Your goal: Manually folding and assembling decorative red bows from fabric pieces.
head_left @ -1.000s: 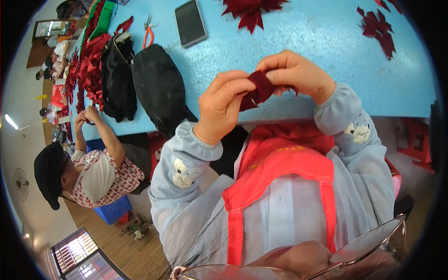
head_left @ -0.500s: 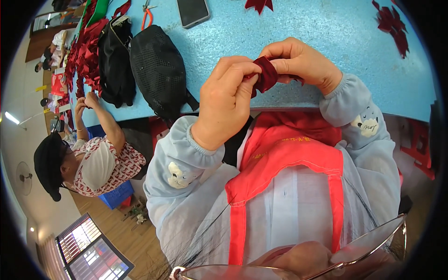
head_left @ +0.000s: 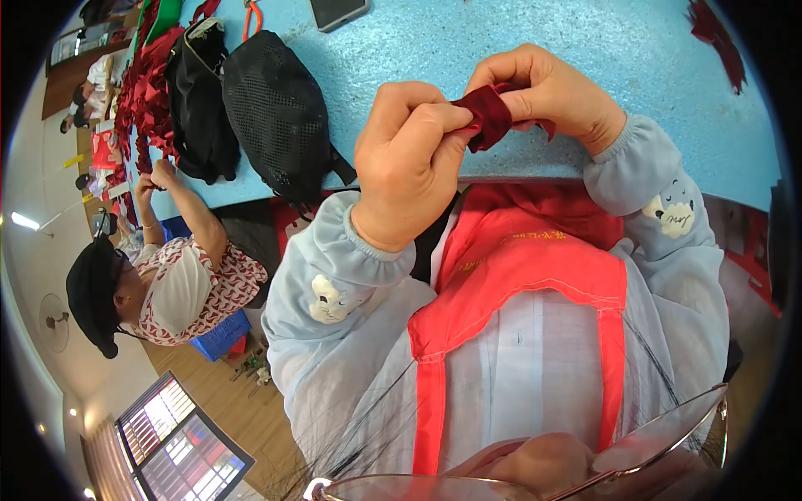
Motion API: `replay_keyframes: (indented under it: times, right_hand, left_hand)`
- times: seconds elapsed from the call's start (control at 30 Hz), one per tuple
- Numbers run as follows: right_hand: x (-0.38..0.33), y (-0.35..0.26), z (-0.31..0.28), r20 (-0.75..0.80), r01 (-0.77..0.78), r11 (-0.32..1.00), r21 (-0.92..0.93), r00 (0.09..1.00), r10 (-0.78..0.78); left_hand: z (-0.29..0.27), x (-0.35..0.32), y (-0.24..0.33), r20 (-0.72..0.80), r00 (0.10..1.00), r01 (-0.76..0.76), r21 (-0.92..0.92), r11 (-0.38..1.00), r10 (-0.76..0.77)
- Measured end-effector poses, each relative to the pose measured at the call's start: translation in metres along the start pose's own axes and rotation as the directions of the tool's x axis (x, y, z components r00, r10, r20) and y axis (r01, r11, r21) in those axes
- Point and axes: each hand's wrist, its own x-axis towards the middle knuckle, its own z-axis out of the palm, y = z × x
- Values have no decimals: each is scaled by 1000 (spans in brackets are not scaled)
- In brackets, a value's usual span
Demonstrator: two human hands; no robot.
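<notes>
A dark red velvet ribbon point(head_left: 488, 119), folded into a loop, is stretched between my two hands just above the table's near edge. My left hand point(head_left: 407, 159) pinches its left end between thumb and curled fingers. On the other side, my right hand point(head_left: 547, 93) grips the ribbon with the thumb pressed on its front and the fingers behind. A short cut tail of ribbon pokes out below the right fingers. The fingertips behind the loop are hidden.
The blue table point(head_left: 601, 50) carries a black mesh bag point(head_left: 277, 113), a black cloth bag point(head_left: 200, 104), orange-handled pliers point(head_left: 252, 18) and a phone point(head_left: 340, 12). Red ribbon pieces point(head_left: 150, 104) are heaped at left; more ribbon point(head_left: 717, 43) lies far right. A co-worker point(head_left: 171, 275) sits at left.
Both hands have moved slightly up in the view with the ribbon, whose loop now shows broader between them. The view has shifted, so the table's things sit higher.
</notes>
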Motion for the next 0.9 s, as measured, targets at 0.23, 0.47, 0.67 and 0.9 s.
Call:
replay_keyframes:
  times: [0.23,0.47,0.67,0.9]
  right_hand:
    - [-4,6,5,-31,27,999,34,999,-26]
    - [-4,-2,4,-9,15,998,62,1000,-14]
    - [2,7,0,-108,31,986,163,994,-13]
    - [4,8,4,-287,220,971,97,940,-184]
  left_hand:
    - [-3,2,-2,89,994,-60,-33,998,63]
    - [-2,14,-10,126,992,-12,-91,996,24]
    - [13,10,-10,65,990,134,-192,972,-123]
    - [30,9,-14,-30,923,337,-419,843,-384]
